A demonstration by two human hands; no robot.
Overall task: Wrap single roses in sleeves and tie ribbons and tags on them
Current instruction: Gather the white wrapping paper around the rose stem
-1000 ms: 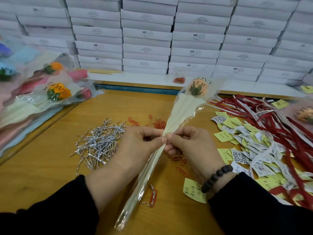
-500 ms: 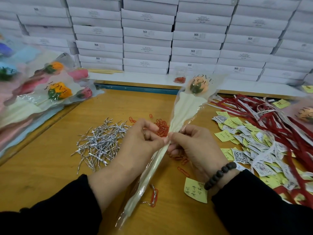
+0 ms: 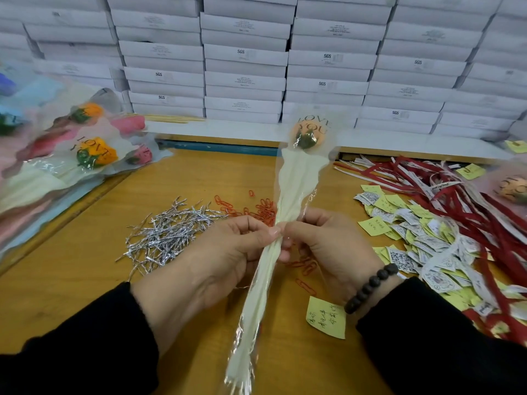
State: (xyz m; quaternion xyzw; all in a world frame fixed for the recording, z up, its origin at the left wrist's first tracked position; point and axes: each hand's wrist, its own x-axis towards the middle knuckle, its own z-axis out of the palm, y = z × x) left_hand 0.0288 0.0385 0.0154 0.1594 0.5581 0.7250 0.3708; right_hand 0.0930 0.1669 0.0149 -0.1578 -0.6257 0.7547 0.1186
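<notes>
A single peach rose (image 3: 307, 136) sits in a clear sleeve (image 3: 296, 183) printed "LOVE YOU", with a cream liner, held upright-tilted over the wooden table (image 3: 85, 252). My left hand (image 3: 225, 258) and my right hand (image 3: 328, 249) both pinch the sleeve at its gathered middle, thumbs nearly touching. The sleeve's narrow tail (image 3: 245, 352) hangs toward me. Silver twist ties (image 3: 171, 232) lie in a heap left of my hands. Red ribbons (image 3: 445, 195) and yellow and white paper tags (image 3: 413, 232) are spread on the right.
Wrapped roses (image 3: 91, 149) are piled at the left. Red paper clips (image 3: 256, 209) are scattered behind my hands. A yellow note (image 3: 326, 320) lies near my right wrist. Stacked white boxes (image 3: 256, 67) form a wall at the back. Another sleeved rose (image 3: 513, 189) lies far right.
Both hands have lifted the sleeve slightly and brought it more upright. The grip on the gathered middle has stayed the same.
</notes>
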